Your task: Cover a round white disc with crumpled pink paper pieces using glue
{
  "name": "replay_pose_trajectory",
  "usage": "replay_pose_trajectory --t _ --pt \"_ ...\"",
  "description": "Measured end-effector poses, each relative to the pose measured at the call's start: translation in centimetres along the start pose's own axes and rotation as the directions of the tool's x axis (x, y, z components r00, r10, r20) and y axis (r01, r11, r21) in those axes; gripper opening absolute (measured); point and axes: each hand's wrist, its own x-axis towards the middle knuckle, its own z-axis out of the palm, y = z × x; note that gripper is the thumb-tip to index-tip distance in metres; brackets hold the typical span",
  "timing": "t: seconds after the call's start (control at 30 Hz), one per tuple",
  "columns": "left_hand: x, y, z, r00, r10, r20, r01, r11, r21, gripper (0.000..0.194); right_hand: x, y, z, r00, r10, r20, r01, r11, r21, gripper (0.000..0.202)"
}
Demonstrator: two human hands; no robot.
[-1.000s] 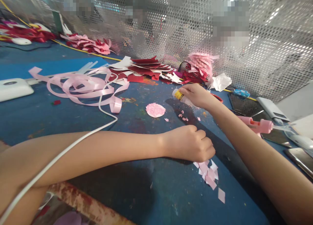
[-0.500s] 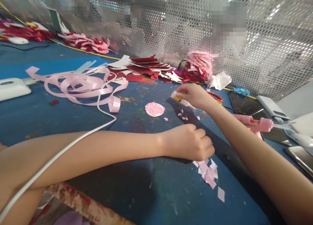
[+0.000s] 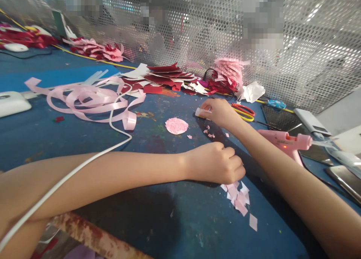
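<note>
My right hand [image 3: 220,111] is closed around a small translucent bottle [image 3: 203,113] that lies tilted low over the blue table; its label, yellow in the earlier frame, is mostly covered now. My left hand [image 3: 222,165] rests on the table as a fist, and its curled fingers hide whatever may be in them. Beside the knuckles, pink paper squares [image 3: 239,199] are scattered in a loose heap. Between the two hands and to the left sits a round pink disc [image 3: 176,126] with a rough, shredded surface. Tiny pink scraps [image 3: 208,134] lie close to it.
Pink ribbon [image 3: 84,99] lies coiled at left, with a white cable [image 3: 84,167] crossing my left forearm. Stacked red and white paper [image 3: 166,78] lines the mesh wall. Right of my right hand are scissors [image 3: 244,111], a pink glue gun [image 3: 287,141] and a phone [image 3: 342,180].
My right hand has shifted slightly left and turned, and the bottle now lies flatter with less label showing. More of the scissors shows. The left fist stays in place.
</note>
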Motion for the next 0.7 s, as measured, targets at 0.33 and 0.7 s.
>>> replay_pose_trajectory --t 0.33,0.7 --pt "-0.7 -0.1 -0.9 0.994 -0.085 -0.070 0.080 0.994 -0.069 0.019 -1.9 -1.3 -5.1 0.999 0.019 -0.032 -0.021 0.998 -0.057 0.011" --pt "-7.3 -3.9 -5.2 0.630 -0.770 0.097 0.765 0.594 -0.249 0.022 -5.9 0.9 -3.8 0.955 0.054 0.291 0.005 0.980 -0.200 0.010"
